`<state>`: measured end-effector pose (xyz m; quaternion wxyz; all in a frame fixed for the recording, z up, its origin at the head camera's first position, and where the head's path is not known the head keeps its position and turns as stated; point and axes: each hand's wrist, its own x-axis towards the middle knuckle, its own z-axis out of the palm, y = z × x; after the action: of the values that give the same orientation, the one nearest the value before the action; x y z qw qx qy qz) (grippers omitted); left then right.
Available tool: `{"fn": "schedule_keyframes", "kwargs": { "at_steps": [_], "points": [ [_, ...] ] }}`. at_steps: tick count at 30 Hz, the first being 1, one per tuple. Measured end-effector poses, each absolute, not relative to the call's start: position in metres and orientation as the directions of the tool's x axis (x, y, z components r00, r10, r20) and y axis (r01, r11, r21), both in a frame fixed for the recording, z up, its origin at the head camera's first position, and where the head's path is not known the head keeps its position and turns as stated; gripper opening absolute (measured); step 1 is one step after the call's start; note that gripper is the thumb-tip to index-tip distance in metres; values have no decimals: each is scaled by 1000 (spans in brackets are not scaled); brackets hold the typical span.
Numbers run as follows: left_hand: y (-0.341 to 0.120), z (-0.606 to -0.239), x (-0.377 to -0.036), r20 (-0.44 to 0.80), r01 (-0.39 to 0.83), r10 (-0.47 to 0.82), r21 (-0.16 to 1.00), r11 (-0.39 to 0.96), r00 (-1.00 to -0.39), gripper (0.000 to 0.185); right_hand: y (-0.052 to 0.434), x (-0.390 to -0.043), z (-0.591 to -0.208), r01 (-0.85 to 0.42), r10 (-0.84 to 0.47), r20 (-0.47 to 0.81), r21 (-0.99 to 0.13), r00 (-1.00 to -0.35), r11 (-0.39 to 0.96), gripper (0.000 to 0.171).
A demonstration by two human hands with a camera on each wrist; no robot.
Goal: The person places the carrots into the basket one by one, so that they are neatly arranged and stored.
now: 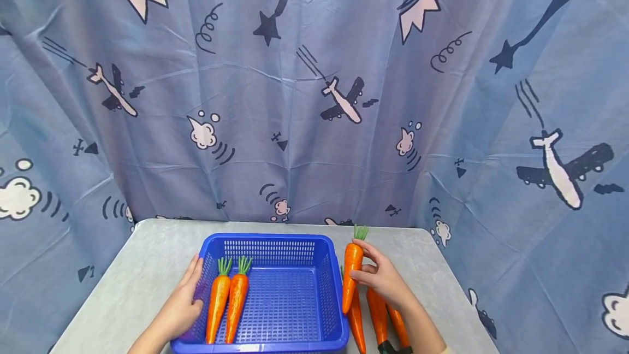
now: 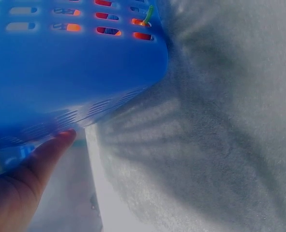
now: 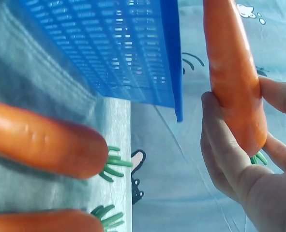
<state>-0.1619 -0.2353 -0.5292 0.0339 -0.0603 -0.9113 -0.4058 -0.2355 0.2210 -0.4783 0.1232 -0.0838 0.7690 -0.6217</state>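
Observation:
A blue plastic basket (image 1: pixel 275 237) with slotted walls stands on the table. Inside it, along the left wall, lie two carrots (image 1: pixel 218 302) (image 1: pixel 238 299) side by side, green tops pointing away. My left hand (image 1: pixel 182 305) rests against the basket's outer left side, fingers straight; its thumb (image 2: pixel 60 140) shows by the wall in the left wrist view. With thumb and fingers my right hand (image 1: pixel 385 277) holds another carrot (image 1: pixel 351 266) near its thick top end, beside the basket's right rim. The right wrist view shows this carrot (image 3: pixel 233 72) raised above the table, its tip upward.
Several more carrots (image 1: pixel 377 316) lie on the table right of the basket, partly hidden by the right hand and arm. A black object (image 1: pixel 388 347) shows at the bottom near them. The pale table (image 1: pixel 152 245) ends at a blue patterned curtain (image 1: pixel 295 190).

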Motion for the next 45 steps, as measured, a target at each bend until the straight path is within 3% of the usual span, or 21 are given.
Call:
{"fn": "schedule_keyframes", "kwargs": {
  "at_steps": [45],
  "points": [
    [-235,-528,-166,81,119,88,714,690,-993,93,154,-258,-466,-93,-433,12,-982,-901,166,60]
  ]
}}
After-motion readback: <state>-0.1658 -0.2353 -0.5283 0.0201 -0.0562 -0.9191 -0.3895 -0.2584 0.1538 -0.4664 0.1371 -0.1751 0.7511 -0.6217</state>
